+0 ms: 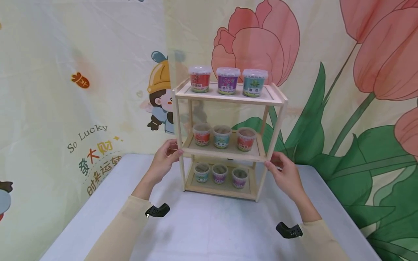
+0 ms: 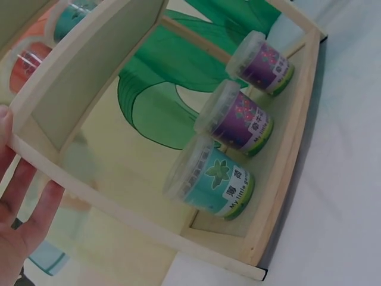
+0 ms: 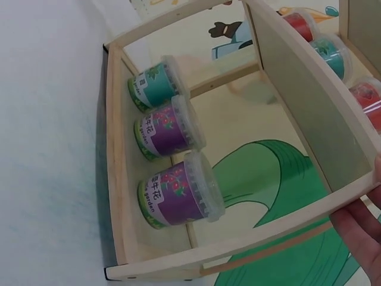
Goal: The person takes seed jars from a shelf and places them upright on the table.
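A three-tier wooden shelf [image 1: 228, 155] stands upright on the table. Its left post is gripped by my left hand [image 1: 160, 161] at middle-tier height, thumb in front and fingers behind. My right hand [image 1: 287, 177] grips the right post at a similar height. On top sit a red-labelled cup [image 1: 200, 80], a purple one [image 1: 228, 82] and a teal one [image 1: 254, 85]. The middle tier carries a teal cup [image 1: 222, 137] between two red cups. Below, a teal cup [image 2: 217, 185] and two purple cups [image 3: 169, 193] line up, all with clear lids.
A white cloth covers the table [image 1: 209, 224]. Behind the shelf hangs a backdrop [image 1: 124, 54] printed with tulips, a cartoon figure and lettering. Black wrist devices [image 1: 158, 210] are worn at both sleeves.
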`<state>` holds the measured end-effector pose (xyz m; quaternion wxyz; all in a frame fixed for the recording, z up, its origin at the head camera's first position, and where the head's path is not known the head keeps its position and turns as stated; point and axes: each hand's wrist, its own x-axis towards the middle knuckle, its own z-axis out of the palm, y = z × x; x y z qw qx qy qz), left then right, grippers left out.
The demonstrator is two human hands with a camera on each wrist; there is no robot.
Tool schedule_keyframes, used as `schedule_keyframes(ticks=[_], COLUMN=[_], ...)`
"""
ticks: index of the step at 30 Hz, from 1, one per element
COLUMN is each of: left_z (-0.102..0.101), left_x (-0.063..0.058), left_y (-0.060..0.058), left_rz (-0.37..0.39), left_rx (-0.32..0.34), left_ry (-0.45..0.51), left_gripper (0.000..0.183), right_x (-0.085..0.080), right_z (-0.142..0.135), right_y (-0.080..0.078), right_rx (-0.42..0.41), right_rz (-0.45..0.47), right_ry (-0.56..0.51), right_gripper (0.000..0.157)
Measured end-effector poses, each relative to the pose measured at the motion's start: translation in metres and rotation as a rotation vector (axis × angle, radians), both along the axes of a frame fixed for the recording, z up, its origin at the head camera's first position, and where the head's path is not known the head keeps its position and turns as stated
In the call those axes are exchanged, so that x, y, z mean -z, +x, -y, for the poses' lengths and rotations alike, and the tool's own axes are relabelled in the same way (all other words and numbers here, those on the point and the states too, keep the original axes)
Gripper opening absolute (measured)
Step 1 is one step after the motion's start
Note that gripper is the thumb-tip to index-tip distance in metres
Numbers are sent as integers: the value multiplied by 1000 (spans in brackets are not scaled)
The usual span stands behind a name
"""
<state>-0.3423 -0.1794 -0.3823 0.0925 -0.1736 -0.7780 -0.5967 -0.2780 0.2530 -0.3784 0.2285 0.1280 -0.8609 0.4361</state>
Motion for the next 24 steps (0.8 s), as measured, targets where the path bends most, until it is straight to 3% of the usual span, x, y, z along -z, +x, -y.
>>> schedule_keyframes(ticks=[13, 24], left_z=[-4, -4], left_x=[0, 0], left_y=[7, 14], left_rz=[-33, -49], left_rx=[-21, -55], left_ry=[4, -30], left_gripper=[48, 49], right_x=[1, 0], right_z=[-5, -7], right_y=[-18, -17], right_rx=[-8, -16], right_rz=[16, 37], right_ry=[7, 2], right_gripper=[39, 42])
